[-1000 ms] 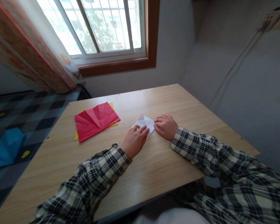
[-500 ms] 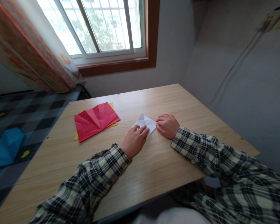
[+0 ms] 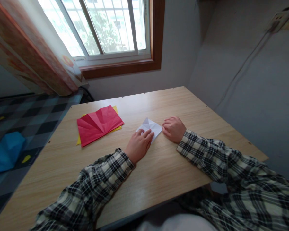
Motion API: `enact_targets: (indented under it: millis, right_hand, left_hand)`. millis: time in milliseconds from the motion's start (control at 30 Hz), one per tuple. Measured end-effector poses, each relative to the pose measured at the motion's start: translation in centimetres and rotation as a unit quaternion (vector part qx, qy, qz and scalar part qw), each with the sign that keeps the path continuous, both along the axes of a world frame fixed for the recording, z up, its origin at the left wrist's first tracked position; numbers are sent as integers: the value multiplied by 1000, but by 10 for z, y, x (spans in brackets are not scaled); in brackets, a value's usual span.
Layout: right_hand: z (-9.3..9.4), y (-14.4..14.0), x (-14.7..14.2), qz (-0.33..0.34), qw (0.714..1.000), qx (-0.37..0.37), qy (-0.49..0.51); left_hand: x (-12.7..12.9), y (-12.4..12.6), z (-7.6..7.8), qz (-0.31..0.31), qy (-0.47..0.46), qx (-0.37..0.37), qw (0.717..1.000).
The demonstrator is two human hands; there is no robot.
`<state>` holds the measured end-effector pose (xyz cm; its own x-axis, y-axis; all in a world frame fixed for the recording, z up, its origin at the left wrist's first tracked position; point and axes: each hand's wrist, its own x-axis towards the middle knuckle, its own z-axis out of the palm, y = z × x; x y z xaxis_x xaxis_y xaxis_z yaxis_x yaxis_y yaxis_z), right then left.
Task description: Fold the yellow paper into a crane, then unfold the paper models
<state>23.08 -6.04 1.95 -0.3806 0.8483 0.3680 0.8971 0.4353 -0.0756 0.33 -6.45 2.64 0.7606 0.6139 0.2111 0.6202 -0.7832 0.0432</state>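
A small sheet of white paper [image 3: 155,127], folded and creased, lies on the wooden table. My left hand [image 3: 138,146] rests on its near-left part, fingers stretched out and slightly apart, pressing it against the tabletop and covering that side. At the paper's right corner is my right hand [image 3: 174,129], its fingers curled and closed with the tips at that corner. The thumb of the right hand is mostly hidden beneath the fingers.
Left of the hands, a creased red paper [image 3: 98,125] lies over yellow paper [image 3: 79,140]. A folded blue paper [image 3: 8,150] sits on a checked cloth [image 3: 45,110] beyond the table's [image 3: 139,189] left edge. A window [image 3: 110,29] and walls stand behind.
My right hand has shifted very slightly to the right, showing a little more of the paper's corner. My left hand stays where it was.
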Motion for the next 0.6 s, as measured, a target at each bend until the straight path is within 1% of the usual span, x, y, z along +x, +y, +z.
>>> enact_targets:
  millis: [267,600]
  right_hand:
    - [0,0,0,-3,1000,3,-7]
    - [1,0,1,-8,1000,2,-14]
  left_hand:
    - [0,0,-1,5,20,8,1000]
    - [-1,1,-1,-3,1,6,1000]
